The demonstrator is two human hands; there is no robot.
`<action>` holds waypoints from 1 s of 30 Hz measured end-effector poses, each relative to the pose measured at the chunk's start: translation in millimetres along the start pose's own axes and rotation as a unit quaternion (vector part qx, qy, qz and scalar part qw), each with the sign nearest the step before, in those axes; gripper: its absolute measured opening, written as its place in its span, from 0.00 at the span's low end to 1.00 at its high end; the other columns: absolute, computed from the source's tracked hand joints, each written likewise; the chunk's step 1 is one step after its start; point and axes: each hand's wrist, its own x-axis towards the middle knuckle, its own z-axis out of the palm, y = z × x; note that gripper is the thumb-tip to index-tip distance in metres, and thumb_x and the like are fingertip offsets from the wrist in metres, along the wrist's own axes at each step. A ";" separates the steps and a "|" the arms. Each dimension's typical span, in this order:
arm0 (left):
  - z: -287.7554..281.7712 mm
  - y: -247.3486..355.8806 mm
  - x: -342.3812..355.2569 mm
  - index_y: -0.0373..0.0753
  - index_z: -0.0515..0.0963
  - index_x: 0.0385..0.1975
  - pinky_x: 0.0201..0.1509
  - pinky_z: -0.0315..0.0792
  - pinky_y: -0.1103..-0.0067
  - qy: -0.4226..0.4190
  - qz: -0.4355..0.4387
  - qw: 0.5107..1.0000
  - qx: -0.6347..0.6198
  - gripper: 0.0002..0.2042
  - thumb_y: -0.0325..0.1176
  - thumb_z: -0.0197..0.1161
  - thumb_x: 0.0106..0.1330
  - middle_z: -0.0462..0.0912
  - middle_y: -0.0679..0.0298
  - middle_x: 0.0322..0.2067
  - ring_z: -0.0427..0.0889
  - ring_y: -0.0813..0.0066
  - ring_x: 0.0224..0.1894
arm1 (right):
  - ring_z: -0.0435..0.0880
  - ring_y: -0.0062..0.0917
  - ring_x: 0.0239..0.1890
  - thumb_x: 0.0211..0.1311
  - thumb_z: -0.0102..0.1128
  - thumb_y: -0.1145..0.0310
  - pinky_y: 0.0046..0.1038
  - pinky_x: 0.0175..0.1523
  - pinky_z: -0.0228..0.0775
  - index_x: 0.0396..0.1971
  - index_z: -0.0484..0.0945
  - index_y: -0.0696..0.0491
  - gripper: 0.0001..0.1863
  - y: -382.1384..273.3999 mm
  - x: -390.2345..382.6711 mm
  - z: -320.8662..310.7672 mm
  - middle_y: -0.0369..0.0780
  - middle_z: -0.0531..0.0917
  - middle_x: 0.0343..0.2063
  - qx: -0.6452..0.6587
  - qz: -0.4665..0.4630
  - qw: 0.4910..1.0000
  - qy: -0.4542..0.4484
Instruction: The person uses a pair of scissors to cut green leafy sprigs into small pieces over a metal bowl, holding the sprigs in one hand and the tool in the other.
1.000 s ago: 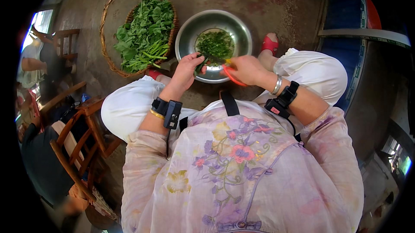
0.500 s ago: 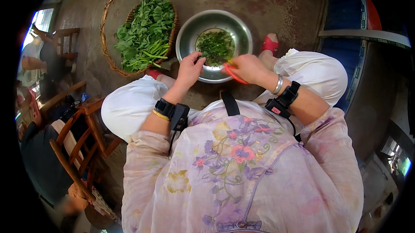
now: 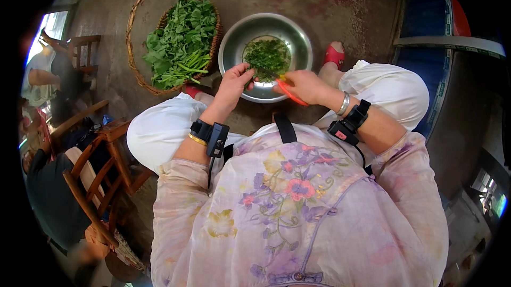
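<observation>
Both my hands are over the near side of a wide steel basin (image 3: 298, 41) on the floor, with finely cut greens (image 3: 266, 55) in liquid at its bottom. In my right hand (image 3: 310, 86) is a pair of scissors with orange-red handles (image 3: 290, 94); the blades point left and are hard to make out against the greens. My left hand (image 3: 236, 81), at the basin's near left, has thumb and fingers pinched together. A bit of dark greens seems to poke from the fingertips, mostly hidden by them.
Left of the basin stands a wicker basket (image 3: 217, 31) with a hooped handle, full of leafy green stems (image 3: 183, 42). Wooden chairs (image 3: 114, 151) and other people (image 3: 48, 202) are at the left. A blue panel (image 3: 423, 10) runs along the right.
The hands keep nearly the same place over the basin. My left wrist has turned slightly, and the greens at its fingertips show less than before.
</observation>
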 end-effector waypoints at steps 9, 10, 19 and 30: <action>-3.4 -2.7 1.7 0.36 0.74 0.33 0.25 0.63 0.88 0.030 -0.019 0.999 -0.005 0.05 0.30 0.54 0.66 0.77 0.66 0.24 0.69 0.85 0.20 | 0.79 0.45 0.26 0.55 0.55 0.39 0.39 0.33 0.69 0.19 0.77 0.59 0.32 8.0 3.4 2.0 0.51 0.78 0.20 0.001 0.007 0.999 0.033; -3.0 -2.4 2.0 0.36 0.73 0.34 0.25 0.63 0.87 0.051 -0.017 0.998 -0.020 0.05 0.30 0.54 0.66 0.77 0.66 0.24 0.69 0.85 0.20 | 0.80 0.45 0.29 0.54 0.52 0.35 0.39 0.35 0.70 0.19 0.77 0.60 0.35 6.9 3.1 0.2 0.51 0.79 0.21 0.005 0.031 0.999 0.033; -0.1 0.7 0.0 0.35 0.73 0.33 0.26 0.63 0.86 -0.006 -0.040 0.999 0.002 0.04 0.29 0.53 0.66 0.77 0.65 0.24 0.68 0.84 0.20 | 0.80 0.44 0.33 0.53 0.51 0.34 0.39 0.39 0.71 0.24 0.76 0.60 0.36 0.4 -1.6 3.5 0.52 0.80 0.26 -0.018 0.003 1.000 -0.015; 10.6 8.6 -6.9 0.32 0.70 0.44 0.27 0.64 0.87 0.053 0.004 0.997 0.054 0.13 0.32 0.57 0.63 0.79 0.64 0.28 0.70 0.84 0.22 | 0.80 0.45 0.30 0.54 0.56 0.41 0.39 0.35 0.69 0.22 0.78 0.58 0.29 -0.6 -0.6 -1.0 0.51 0.80 0.23 -0.036 0.026 0.998 0.033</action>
